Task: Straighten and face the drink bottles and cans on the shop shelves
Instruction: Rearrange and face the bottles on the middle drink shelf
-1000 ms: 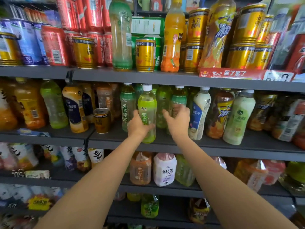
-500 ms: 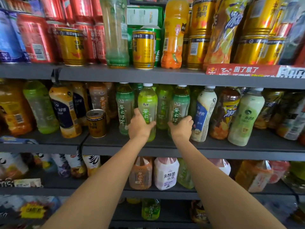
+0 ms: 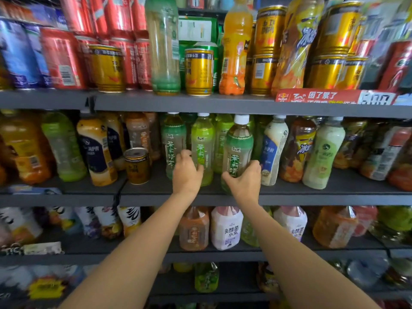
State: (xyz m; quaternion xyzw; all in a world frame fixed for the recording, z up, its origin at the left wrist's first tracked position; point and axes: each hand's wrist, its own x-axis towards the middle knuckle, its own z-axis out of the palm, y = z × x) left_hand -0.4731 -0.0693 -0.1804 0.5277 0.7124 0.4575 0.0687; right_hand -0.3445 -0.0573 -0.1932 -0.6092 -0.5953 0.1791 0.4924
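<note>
hands (image 3: 244,184) grip 2 "茉莉清茶" tea bottles (image 3: 238,150).

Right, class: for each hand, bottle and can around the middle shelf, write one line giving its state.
Left hand: gripping the light green tea bottle, which stands upright.
Right hand: gripping the dark green tea bottle, pulled forward, label facing out.
Gold can on middle shelf: upright, alone among bottles.
White milk-tea bottle: upright, leaning slightly.

Left hand (image 3: 186,175) grips a lime bottle (image 3: 202,148); right hand (image 3: 245,181) holds a green tea bottle (image 3: 238,150) (label forward), seemingly at the shelf (image 3: 312,192) edge.
</note>
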